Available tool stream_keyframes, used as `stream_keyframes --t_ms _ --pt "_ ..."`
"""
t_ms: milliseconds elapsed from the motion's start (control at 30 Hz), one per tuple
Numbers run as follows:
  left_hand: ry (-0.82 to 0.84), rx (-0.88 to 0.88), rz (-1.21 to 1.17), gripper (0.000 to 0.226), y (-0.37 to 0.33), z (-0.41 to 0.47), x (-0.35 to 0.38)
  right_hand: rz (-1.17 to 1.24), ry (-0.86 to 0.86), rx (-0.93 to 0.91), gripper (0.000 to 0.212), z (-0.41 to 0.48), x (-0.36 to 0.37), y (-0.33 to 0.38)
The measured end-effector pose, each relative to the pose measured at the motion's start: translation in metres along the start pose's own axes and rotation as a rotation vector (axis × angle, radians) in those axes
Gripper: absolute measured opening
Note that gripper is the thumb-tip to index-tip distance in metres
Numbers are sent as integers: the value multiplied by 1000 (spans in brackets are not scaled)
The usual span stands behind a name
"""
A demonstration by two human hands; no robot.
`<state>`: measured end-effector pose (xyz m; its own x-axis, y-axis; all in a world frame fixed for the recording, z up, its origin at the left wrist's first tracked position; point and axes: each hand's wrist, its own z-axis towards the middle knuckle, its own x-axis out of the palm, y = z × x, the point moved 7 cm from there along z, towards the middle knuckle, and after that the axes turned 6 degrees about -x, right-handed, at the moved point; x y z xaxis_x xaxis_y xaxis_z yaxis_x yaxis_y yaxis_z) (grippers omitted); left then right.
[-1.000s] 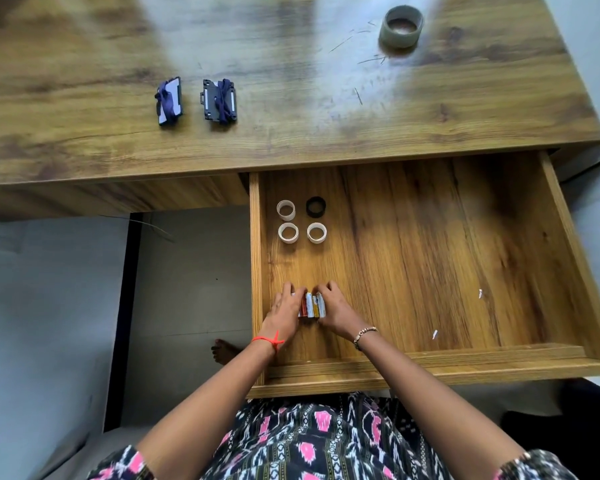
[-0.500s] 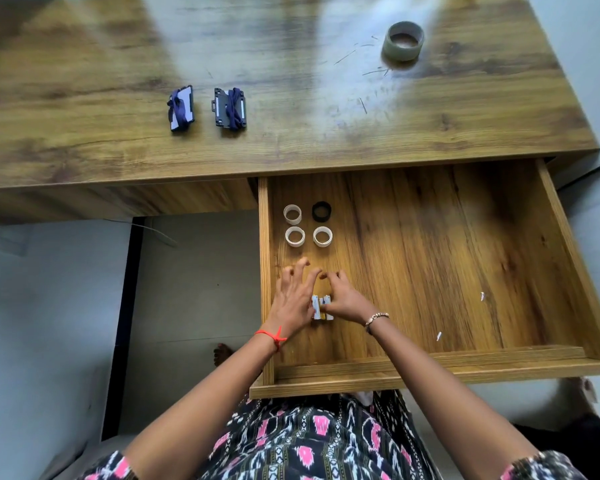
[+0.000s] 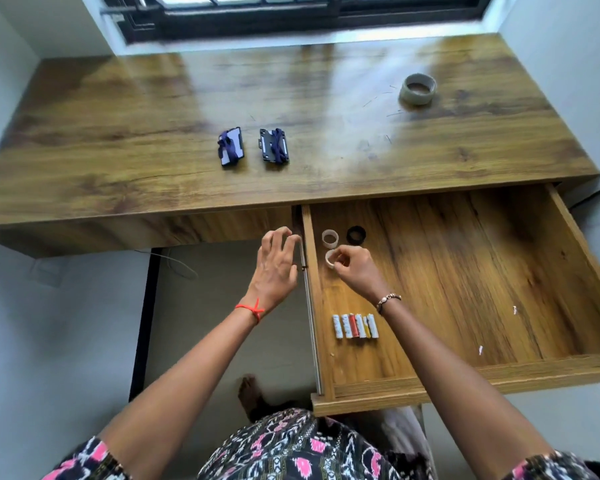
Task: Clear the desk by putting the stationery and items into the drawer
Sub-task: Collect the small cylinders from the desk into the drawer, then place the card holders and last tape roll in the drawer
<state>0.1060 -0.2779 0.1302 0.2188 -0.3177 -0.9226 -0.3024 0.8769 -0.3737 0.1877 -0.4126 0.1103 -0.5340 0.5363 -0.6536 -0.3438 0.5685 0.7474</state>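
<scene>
The wooden drawer (image 3: 465,374) is pulled out under the desk (image 3: 118,133). A row of several batteries (image 3: 355,326) lies at its near left. Further in stand a white ring (image 3: 329,237), a black ring (image 3: 355,234) and another white ring (image 3: 328,260). My right hand (image 3: 357,271) hovers over these rings with its fingers curled and nothing visibly held; it hides what is beneath it. My left hand (image 3: 278,265) is open, fingers apart, just left of the drawer's side rail. On the desk lie two card holders wrapped in dark blue lanyards (image 3: 231,151) (image 3: 274,149) and a tape roll (image 3: 417,89).
A barred window (image 3: 291,12) runs along the back wall, and white walls close in on both sides of the desk. Small white scraps (image 3: 515,310) lie at the drawer's right. My bare foot (image 3: 250,389) rests on the grey floor below the drawer's left corner.
Both hands have let go of the batteries and moved away from me; the batteries now lie in a row. My head has tilted up, bringing the whole desk and window into view.
</scene>
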Motion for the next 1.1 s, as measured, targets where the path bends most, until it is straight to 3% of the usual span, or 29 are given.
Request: stream_keyframes --t_ms 500,867,1100 --pt "93 -30 -131 34 128 11 -85 -66 -173 -1 16 33 44 115" --pt "141 -188 -346 34 170 66 -117 -85 -264 -5 15 98 31 158" --pt "154 -373 -437 46 189 120 -115 -122 -355 129 19 160 21 151"
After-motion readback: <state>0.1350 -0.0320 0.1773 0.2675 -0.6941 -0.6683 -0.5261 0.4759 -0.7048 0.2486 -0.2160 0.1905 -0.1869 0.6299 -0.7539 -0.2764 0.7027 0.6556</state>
